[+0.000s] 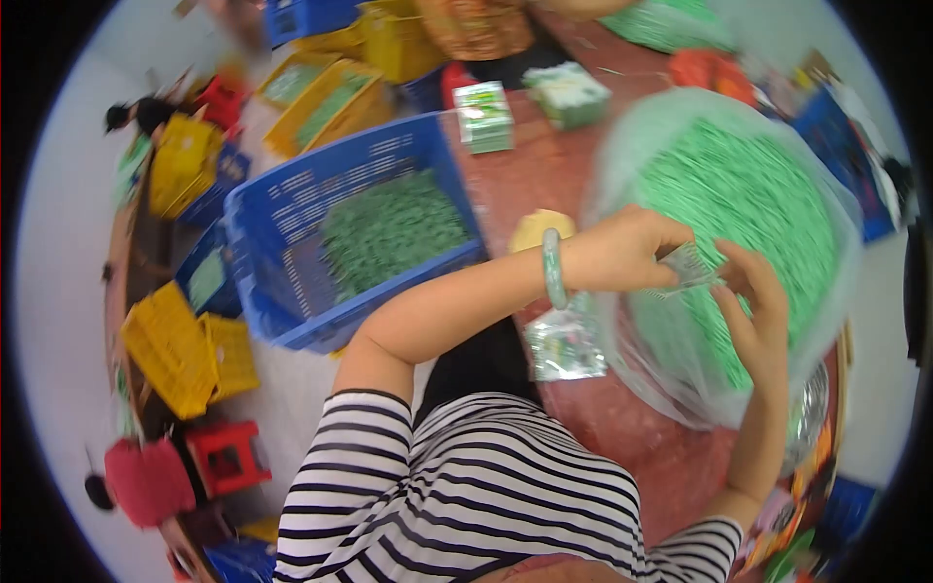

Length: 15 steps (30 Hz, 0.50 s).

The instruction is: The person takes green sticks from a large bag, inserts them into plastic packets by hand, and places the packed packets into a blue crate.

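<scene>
My left hand (622,251), with a bangle (554,268) on its wrist, pinches a small clear packet (688,267) with pale lines. My right hand (756,303) is at the packet's right end, its fingers curled and thumb close to the edge. Both hands are above a large clear plastic bag (622,146) filled with thin light-green strips (753,214). Beside the bag, near my left wrist, are a round yellowish item (540,231) and a shiny printed packet (567,347) on the red tabletop (637,486).
To the left stands a blue crate (340,325) holding small dark-green pieces (394,228). Stacked green-and-white packs (484,119) (568,94) sit at the table's far side. Yellow crates (167,340), a red stool (225,457) and a person in red (148,481) are farther left.
</scene>
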Tool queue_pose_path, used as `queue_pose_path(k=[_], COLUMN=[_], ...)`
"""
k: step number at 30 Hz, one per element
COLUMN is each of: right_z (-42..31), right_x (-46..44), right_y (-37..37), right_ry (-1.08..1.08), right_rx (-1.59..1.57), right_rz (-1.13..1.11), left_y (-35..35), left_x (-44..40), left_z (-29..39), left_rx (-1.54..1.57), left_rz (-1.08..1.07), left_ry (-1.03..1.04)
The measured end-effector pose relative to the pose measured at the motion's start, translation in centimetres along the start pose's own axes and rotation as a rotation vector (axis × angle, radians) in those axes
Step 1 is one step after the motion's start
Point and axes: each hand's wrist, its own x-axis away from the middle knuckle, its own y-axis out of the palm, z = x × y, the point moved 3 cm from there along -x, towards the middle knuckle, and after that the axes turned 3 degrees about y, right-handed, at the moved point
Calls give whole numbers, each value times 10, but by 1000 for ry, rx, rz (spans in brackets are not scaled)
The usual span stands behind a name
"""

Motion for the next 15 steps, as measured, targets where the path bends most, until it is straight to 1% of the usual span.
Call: queue_pose_path(k=[1,2,3,4,5,6,7,8,9,11,13,15], right_z=[-3,-3,4,13,24,38,50,60,67,80,90,95], right_x=[-3,-6,-9,-12,-14,-18,-21,-23,-24,-25,-27,-28], right_y=[5,7,9,8,5,-1,-6,-10,-13,-19,-25,-31], right_ry=[-22,-39,-7,32,53,77,86,96,126,188,232,266], right_rx=[44,94,97,104,116,131,125,121,137,172,180,192], right_rz=[-22,-39,-20,-2,13,30,22,13,17,38,23,-23], left_y=[-28,-54,-81,-111,-143,-175,-201,-226,-247,-264,-252,-224], left_x=[23,49,76,105,138,172,208,250,304,396,454,511], left_z=[11,6,-3,-17,-26,-46,-61,-89,-132,-194,-225,-258], left_rx=[-144,-203,-259,-348,-572,-734,-806,-885,-909,-825,-678,-500], left_rz=[-26,76,172,213,242,207,213,158,125,41,108,285], left_ry=[-105,-61,-14,-135,-295,-467,-635,-797,-938,-1232,-1473,-1616])
